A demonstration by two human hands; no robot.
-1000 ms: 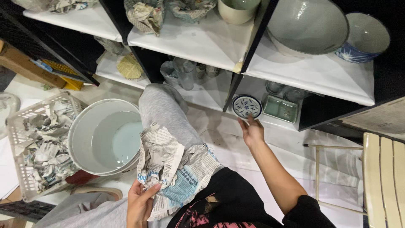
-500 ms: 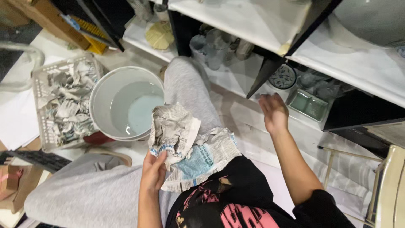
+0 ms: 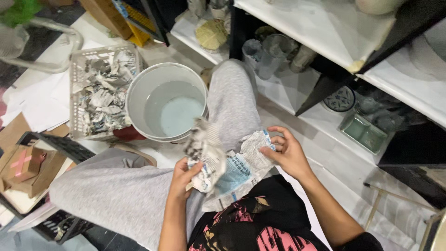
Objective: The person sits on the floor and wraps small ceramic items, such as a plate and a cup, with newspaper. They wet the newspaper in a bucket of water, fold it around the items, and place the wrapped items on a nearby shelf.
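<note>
I sit on the floor with grey trousers [image 3: 121, 195] and a black printed shirt. My left hand [image 3: 183, 176] grips a crumpled wad of newspaper [image 3: 204, 155], lifted off my lap. My right hand [image 3: 288, 151] pinches the edge of a flatter crumpled newspaper sheet [image 3: 241, 169] that lies on my thigh. Just ahead of my knee stands a white bucket [image 3: 139, 90] with water in it.
A white plastic basket [image 3: 76, 69] full of crumpled newspaper sits left of the bucket. Shelves with white liners [image 3: 325, 28] hold glasses [image 3: 274, 51], a small patterned dish [image 3: 341, 98] and a square green dish [image 3: 364, 132]. Cardboard boxes [image 3: 25, 162] lie at the left.
My right hand has come back from the patterned dish on the low shelf to the paper on my lap. My left hand has lifted the paper wad. The view swung left and down.
</note>
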